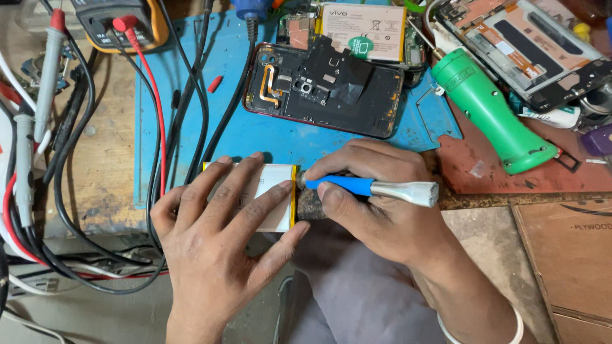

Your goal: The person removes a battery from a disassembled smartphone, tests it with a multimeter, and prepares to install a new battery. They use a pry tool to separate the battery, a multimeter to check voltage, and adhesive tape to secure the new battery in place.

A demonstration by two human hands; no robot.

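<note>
My left hand (220, 239) lies flat with fingers spread on a white flat phone battery (271, 191) with a yellow edge, pressing it onto the blue work mat (236, 137). My right hand (376, 204) grips a small tool (382, 188) with a blue handle and a flat silver end. The tool's working tip touches the right edge of the battery. Just beyond the hands lies an opened phone (325, 89) with its back off, dark inner parts showing.
A green torch-like tool (494, 111) lies at right, with another opened phone frame (529, 44) behind it. A second battery (363, 30) sits at the top. A multimeter (121, 22) with red and black leads (156, 127) and cables crowds the left. Plywood board (570, 255) lies at lower right.
</note>
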